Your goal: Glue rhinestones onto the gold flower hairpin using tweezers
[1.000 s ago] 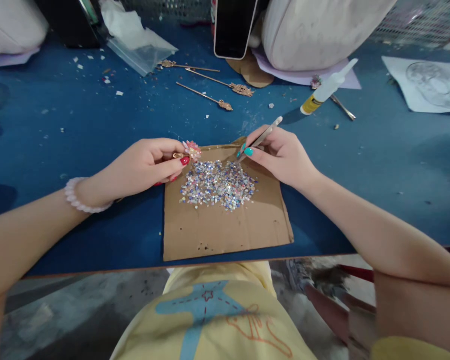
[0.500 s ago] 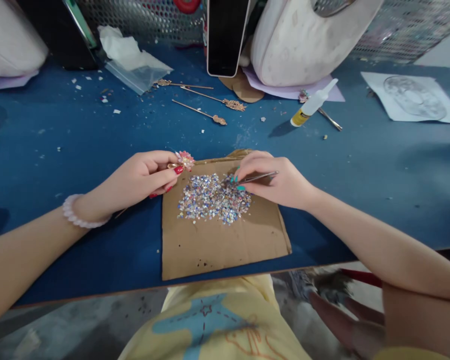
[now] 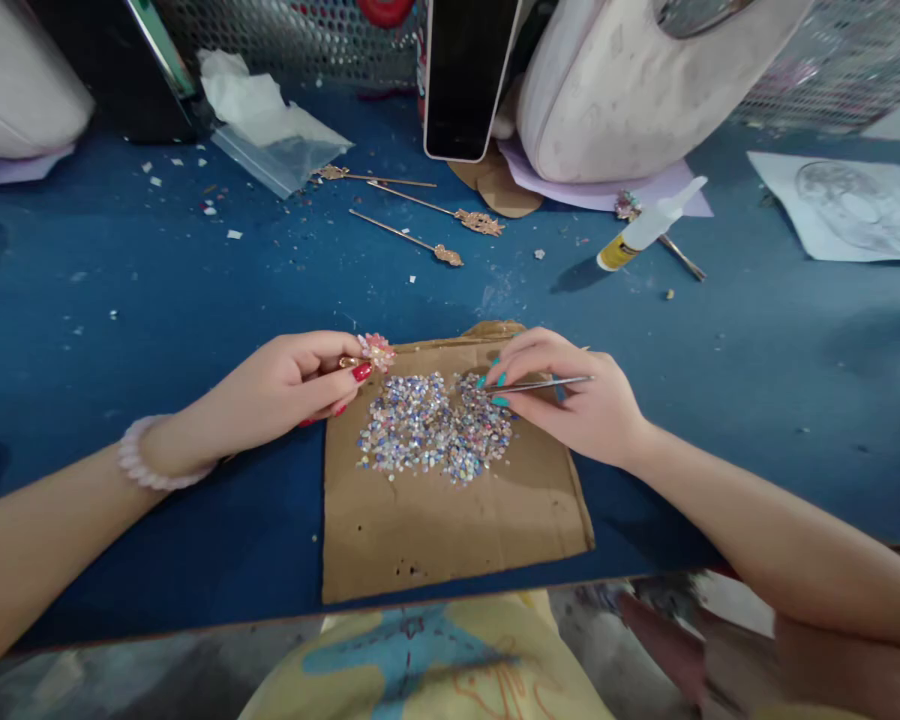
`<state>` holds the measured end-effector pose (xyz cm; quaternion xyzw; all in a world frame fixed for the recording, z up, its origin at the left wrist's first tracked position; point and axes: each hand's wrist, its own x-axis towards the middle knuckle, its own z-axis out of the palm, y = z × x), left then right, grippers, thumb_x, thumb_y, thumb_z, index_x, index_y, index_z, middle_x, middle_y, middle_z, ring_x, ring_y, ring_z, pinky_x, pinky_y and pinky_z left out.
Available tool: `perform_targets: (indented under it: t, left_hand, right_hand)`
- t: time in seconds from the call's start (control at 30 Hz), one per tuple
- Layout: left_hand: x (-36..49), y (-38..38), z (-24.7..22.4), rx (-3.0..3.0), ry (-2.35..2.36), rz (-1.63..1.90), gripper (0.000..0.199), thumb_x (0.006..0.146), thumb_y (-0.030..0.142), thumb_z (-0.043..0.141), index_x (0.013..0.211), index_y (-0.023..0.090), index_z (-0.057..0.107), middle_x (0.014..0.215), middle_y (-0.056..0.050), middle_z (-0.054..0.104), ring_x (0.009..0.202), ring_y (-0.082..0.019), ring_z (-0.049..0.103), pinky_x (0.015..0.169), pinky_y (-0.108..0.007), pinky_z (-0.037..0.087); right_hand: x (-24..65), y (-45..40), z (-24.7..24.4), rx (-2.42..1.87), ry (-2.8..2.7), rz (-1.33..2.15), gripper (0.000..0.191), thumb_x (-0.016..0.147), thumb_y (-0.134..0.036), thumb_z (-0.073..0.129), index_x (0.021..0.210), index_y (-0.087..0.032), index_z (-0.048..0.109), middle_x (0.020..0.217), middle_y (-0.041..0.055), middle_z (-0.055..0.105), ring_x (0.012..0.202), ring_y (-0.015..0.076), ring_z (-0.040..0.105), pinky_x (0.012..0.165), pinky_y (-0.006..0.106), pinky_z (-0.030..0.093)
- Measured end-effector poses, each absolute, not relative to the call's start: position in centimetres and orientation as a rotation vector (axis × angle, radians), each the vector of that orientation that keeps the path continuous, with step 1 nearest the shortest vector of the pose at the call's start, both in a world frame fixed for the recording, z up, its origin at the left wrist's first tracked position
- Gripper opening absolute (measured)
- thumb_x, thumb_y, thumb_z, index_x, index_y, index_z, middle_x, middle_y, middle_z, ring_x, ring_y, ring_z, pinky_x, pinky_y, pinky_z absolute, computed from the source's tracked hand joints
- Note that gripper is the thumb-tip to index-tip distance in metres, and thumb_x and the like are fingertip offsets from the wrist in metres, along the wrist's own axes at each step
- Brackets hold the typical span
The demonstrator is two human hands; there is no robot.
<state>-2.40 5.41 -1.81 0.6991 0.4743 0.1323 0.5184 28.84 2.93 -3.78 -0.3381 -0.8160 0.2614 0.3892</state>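
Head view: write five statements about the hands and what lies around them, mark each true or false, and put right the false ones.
1. The left hand holds a pink ornament. True.
2. The right hand holds the bottle. False: it holds tweezers; the bottle is on the table.
3. The gems lie on the cardboard. True.
4. The bracelet is on the right arm. False: it is on the left arm.
5. Gold pins lie on the table beyond the cardboard. True.
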Motion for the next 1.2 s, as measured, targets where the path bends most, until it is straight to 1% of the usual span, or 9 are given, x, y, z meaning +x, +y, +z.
perform_targets:
  t: [0.07,0.3,0.43,0.5,0.63,0.7,0.87,1.07,1.2]
  left_hand:
    - [-2.4,5.4,-1.9,1.669,1.150,0.299,0.023,0.099,0.040,0.053,0.091,0.022,0.065,0.059,0.005,0.051,0.050,-0.009,0.044,0.046,-0.020,0.038]
    - [-2.8,5.4,-2.8,1.706,1.105,0.299,0.020,0.095,0.034,0.057,0.104,0.021,0.070,0.067,0.004,0.056,0.057,-0.009,0.048,0.050,-0.019,0.038]
    - [-2.9,5.3,-2.9,1.675,1.096,0.304,0.023,0.096,0.036,0.059,0.110,0.022,0.069,0.068,0.004,0.060,0.057,-0.009,0.051,0.050,-0.019,0.039]
    - [-2.8,5.4,-2.6,1.678,1.098,0.296,0.021,0.096,0.036,0.058,0.107,0.023,0.069,0.067,0.004,0.060,0.055,-0.008,0.050,0.049,-0.019,0.038]
    - [-2.5,5.5,-2.3,1.724,1.101,0.307,0.019,0.095,0.034,0.058,0.083,0.021,0.065,0.064,0.004,0.058,0.052,-0.007,0.049,0.048,-0.019,0.036]
    - [-2.5,5.5,-2.3,1.738,1.096,0.319,0.020,0.095,0.033,0.057,0.081,0.021,0.064,0.063,0.005,0.057,0.052,-0.007,0.048,0.048,-0.019,0.036]
    - [-2.4,5.5,-2.3,1.746,1.123,0.315,0.019,0.096,0.035,0.057,0.097,0.022,0.070,0.062,0.005,0.058,0.052,-0.008,0.050,0.047,-0.020,0.037]
    - [-2.2,5.7,-2.2,1.778,1.107,0.317,0.022,0.097,0.037,0.055,0.094,0.021,0.070,0.062,0.004,0.058,0.052,-0.008,0.049,0.047,-0.020,0.037]
    - [-2.3,5.7,-2.4,1.784,1.097,0.319,0.024,0.097,0.037,0.055,0.104,0.021,0.072,0.062,0.004,0.058,0.053,-0.008,0.049,0.048,-0.019,0.039]
  right_hand:
    - [28.6,2.9,-4.1,-0.930,-2.032,0.645,0.009,0.091,-0.014,0.070,0.091,-0.022,0.068,0.090,0.0032,0.077,0.091,0.0173,0.072,0.083,0.034,0.060]
    - [28.6,2.9,-4.2,-0.946,-2.078,0.538,0.013,0.091,-0.010,0.065,0.090,-0.023,0.064,0.090,0.0027,0.076,0.092,0.0179,0.072,0.081,0.035,0.060]
    - [28.7,2.9,-4.3,-0.912,-2.109,0.506,0.015,0.090,-0.008,0.064,0.091,-0.023,0.062,0.087,0.0024,0.075,0.092,0.0185,0.071,0.078,0.034,0.059]
    - [28.7,2.9,-4.5,-0.895,-2.123,0.483,0.015,0.090,-0.009,0.065,0.091,-0.024,0.061,0.086,0.0023,0.075,0.092,0.0190,0.071,0.079,0.035,0.060]
    - [28.5,3.1,-4.8,-0.855,-2.145,0.432,0.016,0.091,-0.008,0.065,0.091,-0.023,0.061,0.085,0.0026,0.075,0.092,0.0196,0.071,0.079,0.036,0.060]
    - [28.4,3.1,-4.8,-0.850,-2.150,0.425,0.015,0.091,-0.008,0.065,0.091,-0.023,0.062,0.085,0.0030,0.074,0.092,0.0197,0.071,0.079,0.036,0.060]
    - [28.3,3.1,-4.7,-0.822,-2.154,0.428,0.015,0.091,-0.009,0.064,0.093,-0.024,0.062,0.087,0.0030,0.075,0.094,0.0202,0.071,0.079,0.037,0.060]
    - [28.5,3.1,-4.8,-0.840,-2.152,0.405,0.016,0.090,-0.009,0.065,0.093,-0.024,0.063,0.087,0.0024,0.074,0.094,0.0205,0.071,0.079,0.038,0.060]
    - [28.6,3.2,-4.8,-0.846,-2.136,0.387,0.016,0.089,-0.009,0.065,0.093,-0.024,0.062,0.086,0.0021,0.074,0.091,0.0200,0.071,0.078,0.037,0.060]
